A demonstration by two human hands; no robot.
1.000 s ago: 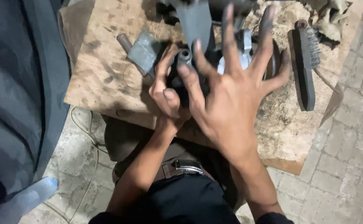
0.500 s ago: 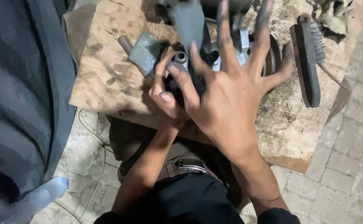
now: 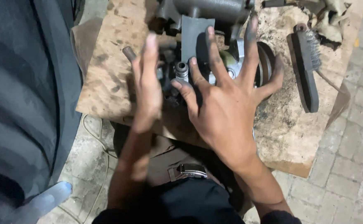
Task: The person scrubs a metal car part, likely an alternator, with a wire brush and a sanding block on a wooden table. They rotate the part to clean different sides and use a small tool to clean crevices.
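Belt buckle (image 3: 192, 170): nearest, 6 o'clock, on the person's own waist above dark trousers.
Left hand (image 3: 146, 89): 9 o'clock of the metal part, edge-on and blurred, fingers straight and together, gripping nothing; whether it touches the part I cannot tell.
Right hand (image 3: 227, 99): centre, fingers spread wide and greasy, palm hovering over or resting on the part, not closed around anything.
Metal part (image 3: 181, 70): grey machine assembly under both hands, centre of the board, with a small upright cylindrical port by the right thumb and a round pulley-like disc (image 3: 266, 62) at its 3 o'clock.
Board (image 3: 107, 83): stained worn plywood serving as bench, laid over paving blocks.
Wire brush (image 3: 308, 68): 3 o'clock, well apart from the right hand, bristles facing right.
Grey housing (image 3: 208, 8): 12 o'clock, larger cast piece touching the part's far side.
Rag (image 3: 328, 16): 1 o'clock, crumpled at the board's far edge.
Dark cloth (image 3: 20, 83): 9 o'clock, hangs beside the board.
Risk: neither hand has a grip, so oily fingers could slip off and the part could roll or tip toward the near edge; judgement only.
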